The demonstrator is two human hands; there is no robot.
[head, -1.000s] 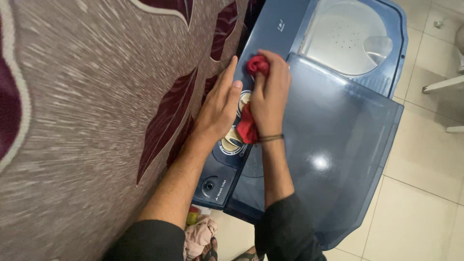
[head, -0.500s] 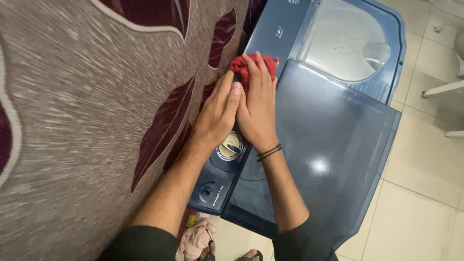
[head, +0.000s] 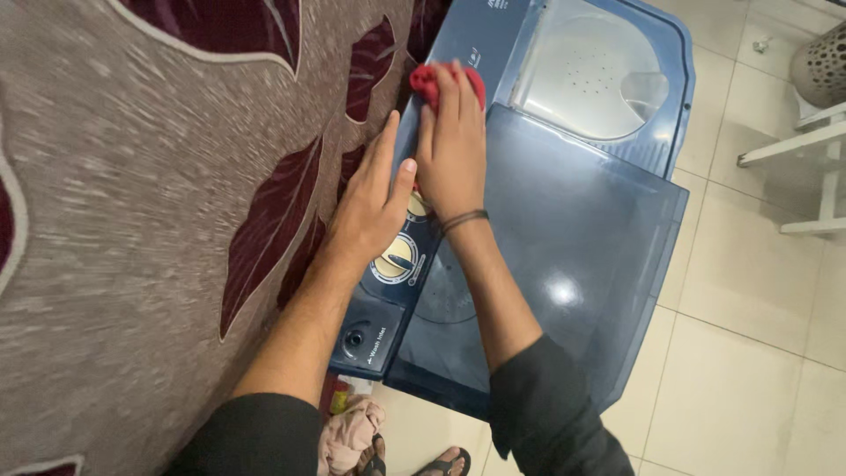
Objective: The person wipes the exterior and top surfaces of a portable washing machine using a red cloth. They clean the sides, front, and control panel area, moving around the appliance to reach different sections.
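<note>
Pale floor tiles fill the right side, w/ a big grey curtain patterned in maroon leaves hanging along the left, right up against a blue twin-tub washer. From where I'm watching, my right hand lies flat on the washer's control strip, palm down, fingers together and pressed onto a red cloth; the cloth bunches out from under the fingertips at the far end of the strip, next to the curtain edge. A dark band sits round that wrist. My left hand rests flat just beside the right, between it and the curtain, fingers straight and close together, thumb tip touching the right hand's side, holding nothing. Below the left hand a round cream dial shows, partly covered by the wrist, and nearer me a small inlet cap sits at the strip's corner. The washer's tinted lid is shut over the near tub, w/ a light glare on it; the far tub is open, pale inside. Bottom edge: a pinkish garment on the floor and a sandalled foot beside it. Upper right, white furniture legs and a perforated basket.
</note>
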